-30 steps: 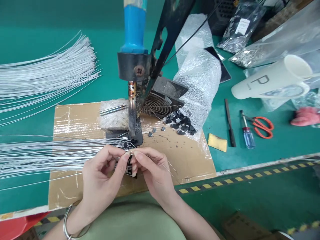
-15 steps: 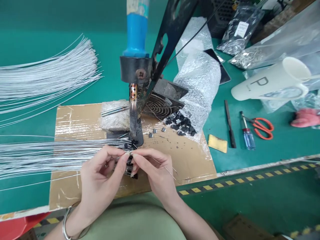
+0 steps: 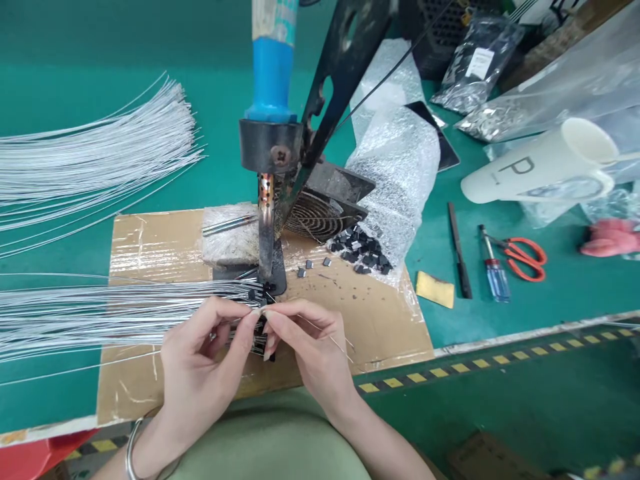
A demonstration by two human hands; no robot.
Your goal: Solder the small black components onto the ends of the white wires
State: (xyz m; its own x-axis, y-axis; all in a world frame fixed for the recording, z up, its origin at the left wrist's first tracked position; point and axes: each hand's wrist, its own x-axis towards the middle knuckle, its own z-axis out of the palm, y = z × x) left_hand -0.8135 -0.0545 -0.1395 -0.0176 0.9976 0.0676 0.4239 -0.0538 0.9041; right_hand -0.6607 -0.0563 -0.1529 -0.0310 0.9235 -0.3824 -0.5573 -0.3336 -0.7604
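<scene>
My left hand [image 3: 203, 357] is closed in a pinch, thumb against forefinger, on what looks like the end of a thin white wire; the tip is hidden by the fingers. Right beside it, fingertips nearly touching, my right hand [image 3: 313, 343] pinches a thin wire [image 3: 343, 345] whose loose strands stick out over its back. Behind and below the fingers, the bundle of white wires [image 3: 130, 300] ends at a dark strip with small black pieces [image 3: 269, 291]. Just above hangs the soldering iron [image 3: 267, 240], tip down, blue handle [image 3: 273, 80] clamped in a black stand [image 3: 330, 87].
Cardboard [image 3: 370, 327] lies under the work. A second wire bundle [image 3: 100, 157] is at the far left. Small black parts [image 3: 363, 248] lie by bubble wrap [image 3: 395, 160]. To the right are a yellow sponge [image 3: 435, 289], screwdriver [image 3: 496, 270], orange-handled pliers [image 3: 527, 259] and white mug [image 3: 540, 163].
The view has shifted slightly, so the scene sits a little lower. Both hands keep their pinch at the same spot, with only small finger movement.
</scene>
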